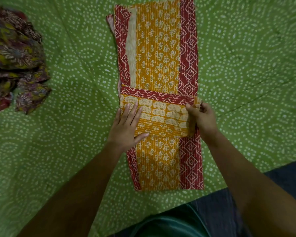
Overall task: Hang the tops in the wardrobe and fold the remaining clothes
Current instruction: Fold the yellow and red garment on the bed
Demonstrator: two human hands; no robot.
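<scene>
I'm seeing a long quilted orange-and-red cloth [158, 57] lying mid-bedsheet [75, 74], flap folded across. Left hand [126, 127] pressing flat, fingers spread; right hand [201, 119] pinching the flap's edge. Crumpled floral garment [15, 62] far left, cut off.

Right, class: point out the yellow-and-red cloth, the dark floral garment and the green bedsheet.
yellow-and-red cloth [158, 48]: head view, yellow centre panel.
dark floral garment [15, 62]: head view, middle of the heap.
green bedsheet [72, 117]: head view, bare patch.

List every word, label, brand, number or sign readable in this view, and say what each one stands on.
None: no readable text anywhere.
The orange and red cloth carries only leaf and diamond prints.
The green bedspread has only white dotted motifs.
The dark floral garment shows only a flower pattern; no tag shows.
</scene>
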